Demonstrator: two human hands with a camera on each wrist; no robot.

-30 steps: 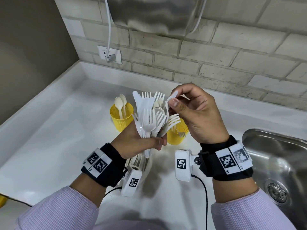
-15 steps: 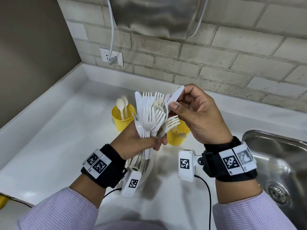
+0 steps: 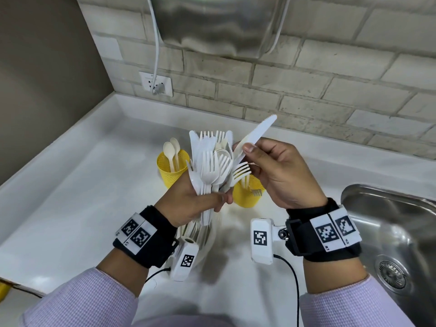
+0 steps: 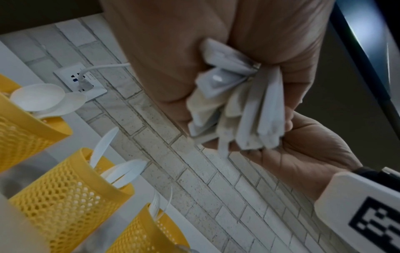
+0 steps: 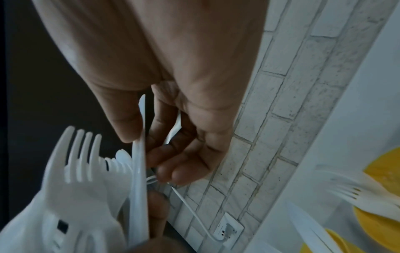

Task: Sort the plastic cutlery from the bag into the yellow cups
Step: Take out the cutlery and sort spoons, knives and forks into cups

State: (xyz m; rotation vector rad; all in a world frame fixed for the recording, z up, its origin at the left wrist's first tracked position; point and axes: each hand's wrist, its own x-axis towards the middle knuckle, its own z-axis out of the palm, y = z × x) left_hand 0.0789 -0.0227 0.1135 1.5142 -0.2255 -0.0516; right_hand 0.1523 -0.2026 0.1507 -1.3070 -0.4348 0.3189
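Note:
My left hand (image 3: 218, 198) grips a fanned bundle of white plastic forks, knives and spoons (image 3: 208, 166) by the handles (image 4: 244, 109), upright over the counter. My right hand (image 3: 243, 147) pinches one white knife (image 3: 256, 134) between thumb and fingers (image 5: 129, 126). Its blade slants up and to the right, partly out of the bundle. Behind stand a yellow mesh cup with spoons (image 3: 173, 171) and one with forks (image 3: 247, 195). The left wrist view shows three cups: spoons (image 4: 26, 130), knives (image 4: 69, 196), forks (image 4: 142, 232). In the head view the bundle hides the knife cup.
A steel sink (image 3: 389, 232) lies at the right of the white counter (image 3: 82, 197). A brick wall with a socket and plugged cable (image 3: 155, 84) runs behind, with a metal dispenser (image 3: 219, 24) above. A dark wall closes the left side.
My right hand has drawn the knife up and to the right, so more of its blade stands clear of the bundle. My left hand and the cups stay put.

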